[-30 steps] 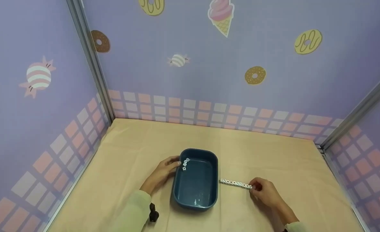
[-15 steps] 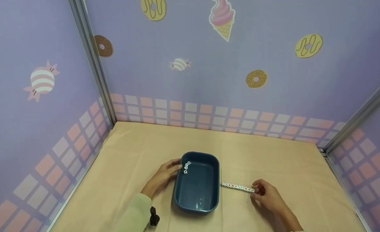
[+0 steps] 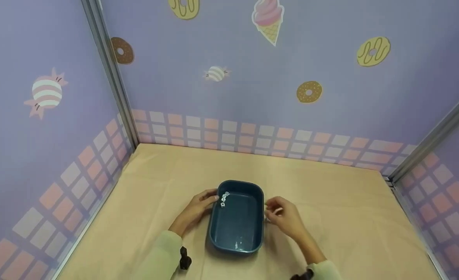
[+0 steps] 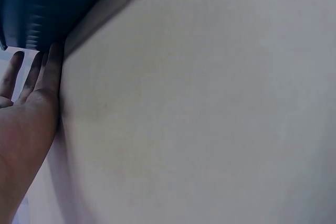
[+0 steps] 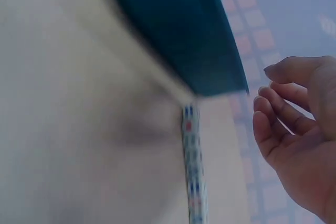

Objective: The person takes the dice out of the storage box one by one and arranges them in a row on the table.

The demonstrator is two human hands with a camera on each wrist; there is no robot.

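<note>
A dark blue rectangular box [image 3: 237, 225] stands on the cloth-covered table, with several white dice [image 3: 223, 199] near its upper left inside wall. My left hand [image 3: 195, 209] holds its left side, thumb at the rim and fingers along the outer wall. In the left wrist view the fingers [image 4: 50, 72] reach up to that wall. Beside the box's right rim hovers my right hand [image 3: 285, 217], fingers loosely bent. No die shows between them in the right wrist view. Below it a row of dice [image 5: 193, 171] lies end to end on the table, mostly hidden by the hand in the head view.
Light cloth [image 3: 174, 171] covers the table. Purple panels [image 3: 252, 97] with printed sweets and pink-and-white squares enclose it at the back and sides, joined by metal posts [image 3: 112, 74]. A small black object [image 3: 185, 258] is at the left sleeve.
My right hand has left the far right end of the dice row and moved left to the box's right rim. The left hand and the box stay in place.
</note>
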